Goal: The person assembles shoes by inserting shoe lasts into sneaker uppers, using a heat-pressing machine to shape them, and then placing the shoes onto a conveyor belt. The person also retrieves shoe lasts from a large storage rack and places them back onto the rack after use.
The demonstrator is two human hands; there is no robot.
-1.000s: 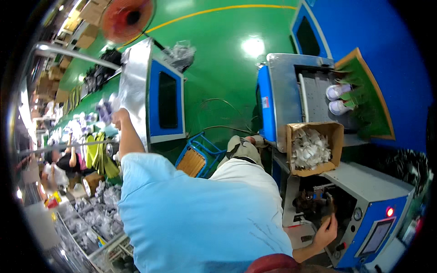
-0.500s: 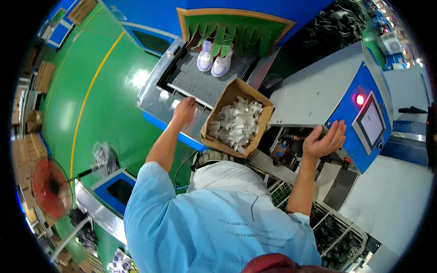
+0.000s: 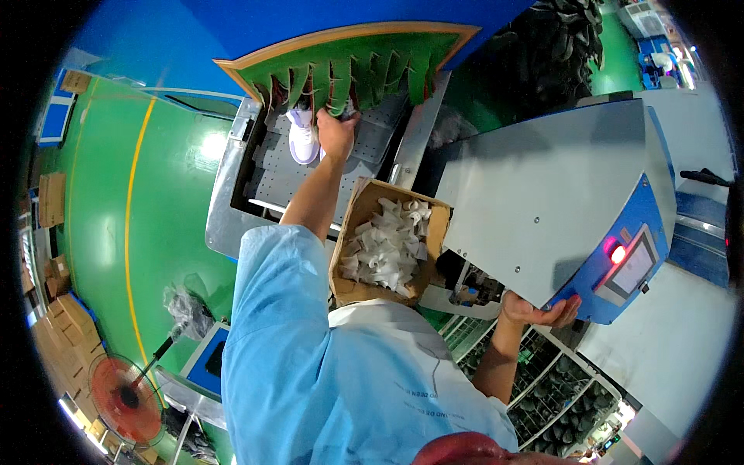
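Note:
My left hand (image 3: 336, 133) reaches onto the perforated grey conveyor plate (image 3: 273, 167). Its fingers close around the upper part of one shoe of a white-and-lilac pair, covering most of that shoe. The other shoe (image 3: 303, 141) lies just left of the hand, its heel end under the green strip curtain (image 3: 341, 77). At the right, my right hand (image 3: 540, 311) holds nothing, its fingers stretched along the lower edge of the machine's blue panel (image 3: 640, 209). Between my arms, against my body, stands a cardboard box (image 3: 435, 236) filled with crumpled white scraps (image 3: 386, 246).
The grey machine housing (image 3: 535, 194) carries a lit red button (image 3: 618, 253) and a screen (image 3: 634, 267). Below it, a wire rack (image 3: 554, 418) holds dark shoe-shaped pieces. An orange fan (image 3: 126, 393) stands at lower left. Dark items (image 3: 542, 54) pile up behind the machine.
My left hand has gone from the conveyor's front edge forward to the shoes and gripped one. My right hand has dropped to the panel's lower edge. The view has shifted.

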